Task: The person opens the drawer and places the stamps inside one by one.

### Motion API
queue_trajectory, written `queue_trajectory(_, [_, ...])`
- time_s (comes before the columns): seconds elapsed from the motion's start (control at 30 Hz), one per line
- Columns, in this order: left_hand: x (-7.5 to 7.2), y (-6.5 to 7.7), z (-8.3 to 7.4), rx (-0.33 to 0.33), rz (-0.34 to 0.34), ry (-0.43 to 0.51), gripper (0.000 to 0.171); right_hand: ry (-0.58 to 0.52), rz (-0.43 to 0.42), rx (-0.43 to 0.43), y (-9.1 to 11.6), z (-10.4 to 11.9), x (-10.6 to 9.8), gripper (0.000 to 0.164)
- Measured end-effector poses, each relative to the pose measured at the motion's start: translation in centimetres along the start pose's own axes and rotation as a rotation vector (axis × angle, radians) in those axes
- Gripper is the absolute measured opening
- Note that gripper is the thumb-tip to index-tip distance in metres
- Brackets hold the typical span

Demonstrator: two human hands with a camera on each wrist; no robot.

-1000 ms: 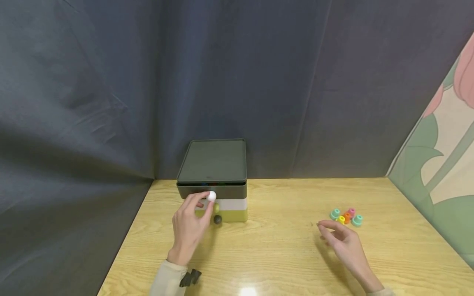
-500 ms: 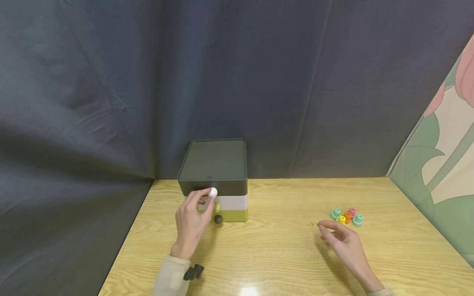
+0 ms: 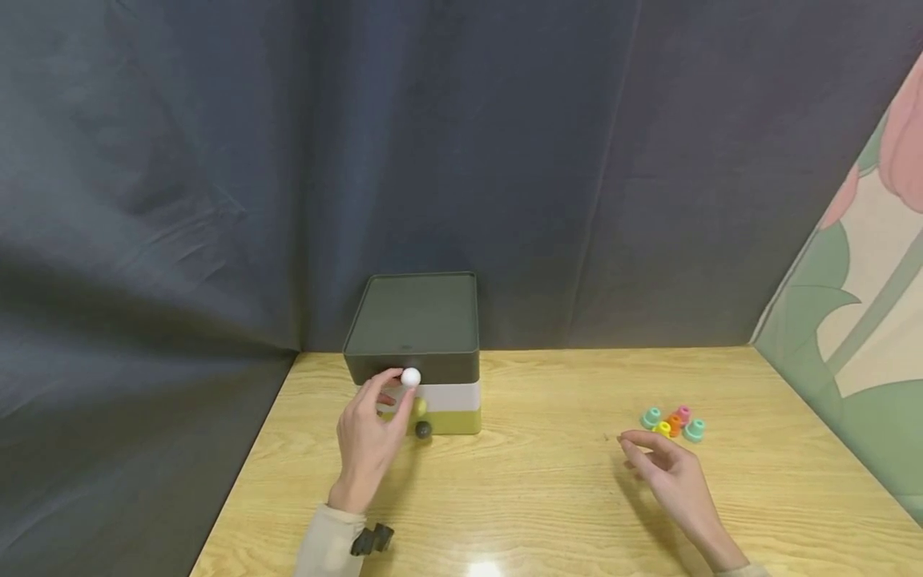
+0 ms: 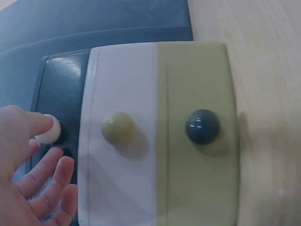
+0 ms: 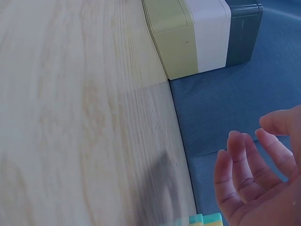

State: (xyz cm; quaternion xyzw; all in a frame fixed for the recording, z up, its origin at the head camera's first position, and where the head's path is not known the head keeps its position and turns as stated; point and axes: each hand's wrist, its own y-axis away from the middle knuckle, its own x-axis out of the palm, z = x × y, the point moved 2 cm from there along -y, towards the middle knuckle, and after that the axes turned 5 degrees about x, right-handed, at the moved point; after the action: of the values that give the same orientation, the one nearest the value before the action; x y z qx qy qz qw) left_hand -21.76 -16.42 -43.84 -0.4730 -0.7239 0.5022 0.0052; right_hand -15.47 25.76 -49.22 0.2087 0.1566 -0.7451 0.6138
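Observation:
A small three-drawer box (image 3: pixel 421 314) stands at the table's back left, its tiers dark grey, white and olive green. My left hand (image 3: pixel 366 441) pinches the round white knob (image 3: pixel 411 377) of the dark top drawer between thumb and index finger. The other fingers are spread below it in the left wrist view. Under that knob are a yellow-green knob (image 4: pixel 118 129) on the white drawer and a dark knob (image 4: pixel 202 127) on the olive one. All three drawer fronts sit flush. Above the table at right, my right hand (image 3: pixel 671 478) hangs loosely curled and holds nothing.
Beyond my right hand lies a cluster of small toy pegs, among them a teal peg (image 3: pixel 695 430), an orange peg (image 3: pixel 674 425) and a pink peg (image 3: pixel 683 413). A dark curtain (image 3: pixel 534 176) closes off the back, and a floral cloth (image 3: pixel 858 336) hangs at right.
The top drawer stood slightly out a second ago, with coloured bits showing in the gap. My left hand has pushed it shut by the knob. The right hand has stayed put.

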Motion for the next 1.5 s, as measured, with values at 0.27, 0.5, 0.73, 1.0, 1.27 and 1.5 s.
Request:
queue_trajectory(0.27, [0.8,2.1,1.1,-0.065,0.108,-0.077,0.038,0.013,-0.023,-0.005,0.1,-0.2,-0.4,0.038])
queue_trajectory(0.5, [2.1,2.7,1.4,-0.067,0.172,-0.130,0.034,-0.004,-0.029,0.000,0.0,-0.2,-0.3,0.037])
queue_trajectory(0.73, [2.5,2.5,1.5,-0.033,0.162,-0.156,0.031,-0.002,-0.017,0.014,-0.1,-0.3,-0.3,0.039])
queue_trajectory(1.0, [2.3,2.3,1.4,-0.039,0.146,-0.156,0.030,-0.001,-0.022,0.000,-0.2,-0.3,-0.2,0.037])
queue_trajectory(1.27, [1.7,2.4,1.3,-0.064,0.170,-0.167,0.028,-0.008,-0.025,-0.012,-0.3,-0.4,-0.1,0.037])
queue_trajectory(1.5, [1.2,2.7,1.0,-0.047,0.188,-0.161,0.027,-0.005,-0.016,-0.008,-0.3,-0.3,-0.2,0.037])
